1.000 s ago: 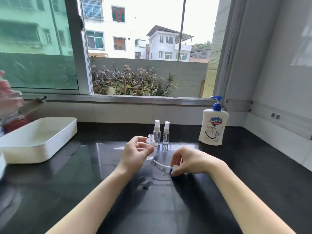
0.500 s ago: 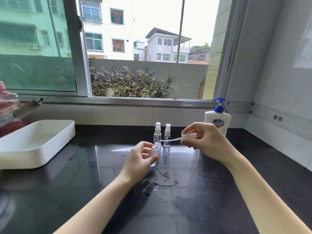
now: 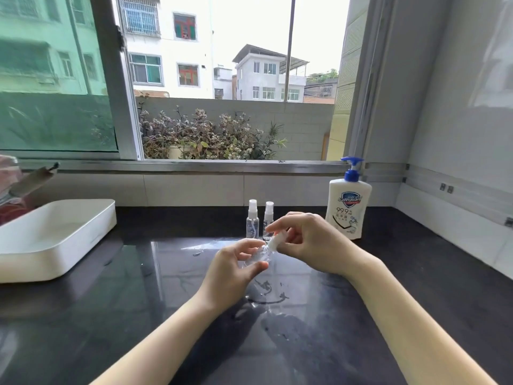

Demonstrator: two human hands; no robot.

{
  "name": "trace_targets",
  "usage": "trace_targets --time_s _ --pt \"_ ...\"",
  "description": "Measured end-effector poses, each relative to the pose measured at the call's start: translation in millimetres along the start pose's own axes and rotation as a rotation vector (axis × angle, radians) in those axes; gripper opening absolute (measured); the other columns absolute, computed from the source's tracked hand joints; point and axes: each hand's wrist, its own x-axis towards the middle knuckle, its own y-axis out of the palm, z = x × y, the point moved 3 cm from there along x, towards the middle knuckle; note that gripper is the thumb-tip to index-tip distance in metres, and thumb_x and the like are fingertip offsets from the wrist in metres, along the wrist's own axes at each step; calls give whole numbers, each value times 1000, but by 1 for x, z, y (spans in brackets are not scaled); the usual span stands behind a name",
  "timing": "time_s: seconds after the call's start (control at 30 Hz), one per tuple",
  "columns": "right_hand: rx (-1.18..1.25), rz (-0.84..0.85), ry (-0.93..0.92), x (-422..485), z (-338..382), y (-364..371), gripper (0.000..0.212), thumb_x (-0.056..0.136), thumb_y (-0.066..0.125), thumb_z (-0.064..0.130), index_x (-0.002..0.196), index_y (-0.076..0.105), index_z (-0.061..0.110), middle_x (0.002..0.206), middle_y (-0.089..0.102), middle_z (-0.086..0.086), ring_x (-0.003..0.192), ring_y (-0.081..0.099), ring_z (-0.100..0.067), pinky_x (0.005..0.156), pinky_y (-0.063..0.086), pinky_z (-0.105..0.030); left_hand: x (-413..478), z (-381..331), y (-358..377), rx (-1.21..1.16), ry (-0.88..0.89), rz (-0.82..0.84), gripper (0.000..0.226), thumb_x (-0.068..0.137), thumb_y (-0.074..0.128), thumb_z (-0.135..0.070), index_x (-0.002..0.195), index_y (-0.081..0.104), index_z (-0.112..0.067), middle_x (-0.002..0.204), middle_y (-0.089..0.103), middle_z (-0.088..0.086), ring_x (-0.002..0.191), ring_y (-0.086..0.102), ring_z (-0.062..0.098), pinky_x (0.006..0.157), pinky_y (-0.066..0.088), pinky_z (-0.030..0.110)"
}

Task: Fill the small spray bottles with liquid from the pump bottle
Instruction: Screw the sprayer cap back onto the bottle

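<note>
In the head view, the left hand (image 3: 236, 269) curls its fingers and thumb round the clear body of a small spray bottle (image 3: 256, 257), holding it tilted just above the tabletop (image 3: 133, 301). The right hand (image 3: 312, 243) pinches the white spray cap (image 3: 273, 242) at the bottle's neck, so the step looks like fitting or screwing the cap on. Just beyond both hands stand two capped spray bottles (image 3: 252, 222), side by side and upright, and the pump bottle (image 3: 348, 209) stands beyond the right hand, a little to its right. A white tray (image 3: 59, 240) sits well off to the left of the left hand. Wet smears (image 3: 266, 297) lie on the tabletop just under and nearer than the hands. The small bottle is probably very light, thin-walled and easily squeezed, and any soap on it would make it slippery, so a firm hold round the mid-body seems best, with the cap turned by its ribbed collar rather than the nozzle tip. The cap's thin dip tube could bend if forced in at an angle.
</note>
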Motion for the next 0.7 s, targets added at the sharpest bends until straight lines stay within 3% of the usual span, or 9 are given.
trace_targets --time_s 0.1,0.23,0.37,0.47,0.57,0.63,0.7 --pt "7 42 50 -2 -2 -6 24 81 71 21 104 69 28 83 69 -3 63 56 -4 65 51 -18 -3 -5 3 -69 -13 32 30 76 75 -12 98 67 -31 93 71 -7 86 66 14 86 55 31" --pt "97 117 65 -2 -2 -14 14 81 71 23 94 71 30 81 68 -12 61 52 -6 61 46 -22 -4 -9 5 -237 -65 106 32 78 72 -6 96 67 -33 80 70 -8 75 65 11 75 55 22" --pt "83 169 84 -3 -6 -19 13 80 72 30 91 71 26 73 66 -2 58 54 -2 58 47 -19 -5 -11 8 -271 -66 178 32 77 72 -9 107 67 -21 77 72 -7 72 66 8 73 55 20" --pt "-54 109 143 0 -11 -16 35 78 67 48 76 66 13 66 65 0 56 58 -9 60 52 -29 -8 -12 11 -243 -35 127 29 77 73 -15 95 67 -36 75 71 -6 71 66 10 72 54 24" --pt "-323 -38 158 2 -11 -9 57 75 50 70 57 53 16 56 54 6 52 48 -12 55 47 -33 -8 -11 14 -141 0 60 26 77 74 -19 100 69 -31 75 70 -11 68 64 5 67 54 19" --pt "-400 -66 166 0 -12 -9 60 69 41 79 62 56 22 61 57 9 57 52 -10 56 47 -30 -8 -12 15 -144 -10 59 25 78 73 -16 97 68 -32 74 69 -10 66 64 5 68 55 24" --pt "-264 -5 173 -2 -15 -14 48 69 58 71 92 63 29 87 65 11 71 60 -6 66 53 -26 -8 -13 14 -155 -13 61 28 79 72 -13 91 66 -37 72 68 -8 64 63 5 68 55 25"
